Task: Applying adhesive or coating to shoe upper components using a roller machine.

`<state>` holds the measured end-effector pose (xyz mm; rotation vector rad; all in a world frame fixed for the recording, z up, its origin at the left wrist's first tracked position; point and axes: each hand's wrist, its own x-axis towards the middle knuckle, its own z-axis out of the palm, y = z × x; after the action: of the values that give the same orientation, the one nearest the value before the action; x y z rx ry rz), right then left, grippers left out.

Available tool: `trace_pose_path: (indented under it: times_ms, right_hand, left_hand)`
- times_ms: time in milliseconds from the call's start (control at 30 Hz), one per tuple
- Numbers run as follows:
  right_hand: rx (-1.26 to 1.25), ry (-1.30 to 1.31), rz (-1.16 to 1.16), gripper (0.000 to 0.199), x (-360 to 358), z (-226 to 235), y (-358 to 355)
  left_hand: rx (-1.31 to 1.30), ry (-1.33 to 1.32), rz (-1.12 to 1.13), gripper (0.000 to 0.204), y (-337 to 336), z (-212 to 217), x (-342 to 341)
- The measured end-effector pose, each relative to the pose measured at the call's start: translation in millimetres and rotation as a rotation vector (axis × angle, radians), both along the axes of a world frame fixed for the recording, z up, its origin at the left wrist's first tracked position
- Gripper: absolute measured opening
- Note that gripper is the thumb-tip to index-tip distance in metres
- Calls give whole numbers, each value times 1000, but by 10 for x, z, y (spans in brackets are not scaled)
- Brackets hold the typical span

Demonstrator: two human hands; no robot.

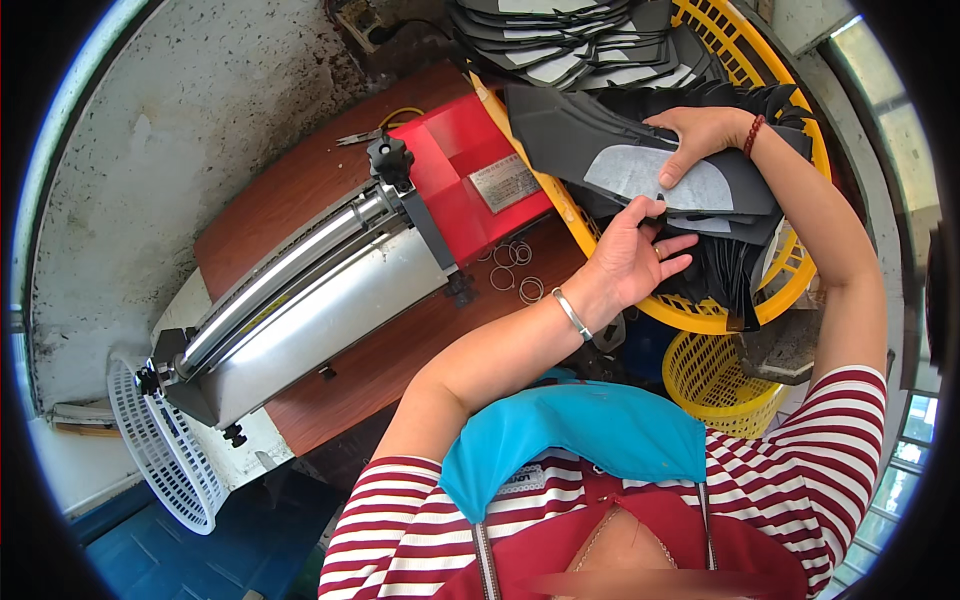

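A flat black cut piece with a pale grey patch lies uppermost over a yellow basket. My right hand grips it from the upper right, thumb pressed down on the patch and the other fingers mostly hidden. At the piece's near edge is my left hand, its thumb and a fingertip closed on that edge, the other fingers spread below. Several more black pieces show beneath in the basket, some hanging toward its near rim. How many pieces the right hand holds cannot be told.
Left of the basket, a red machine with long metal rollers stands on a brown wooden table. Metal rings lie beside it. Black pieces are stacked behind. A smaller yellow basket sits below; a white basket is at left.
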<state>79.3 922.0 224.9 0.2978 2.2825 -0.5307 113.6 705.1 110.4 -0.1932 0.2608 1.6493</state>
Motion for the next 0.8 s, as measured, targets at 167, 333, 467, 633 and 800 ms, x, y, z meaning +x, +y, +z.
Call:
trace_pose_path:
  times_ms: [167, 333, 467, 633, 800]
  right_hand:
    - [-100, -30, -139, 126, -10, 162, -89]
    - [58, 272, 45, 128, 89, 506, -160]
    - [185, 544, 129, 123, 328, 777, -400]
    - [285, 1056, 348, 98, 558, 905, -860]
    - [571, 1440, 585, 87, 867, 955, -1836]
  left_hand:
    - [34, 84, 33, 52, 51, -118, -81]
    - [-50, 462, 180, 43, 40, 122, -120]
    - [93, 663, 405, 37, 72, 405, -256]
    - [547, 467, 365, 30, -142, 378, -508]
    - [417, 510, 261, 45, -1480, 614, -316]
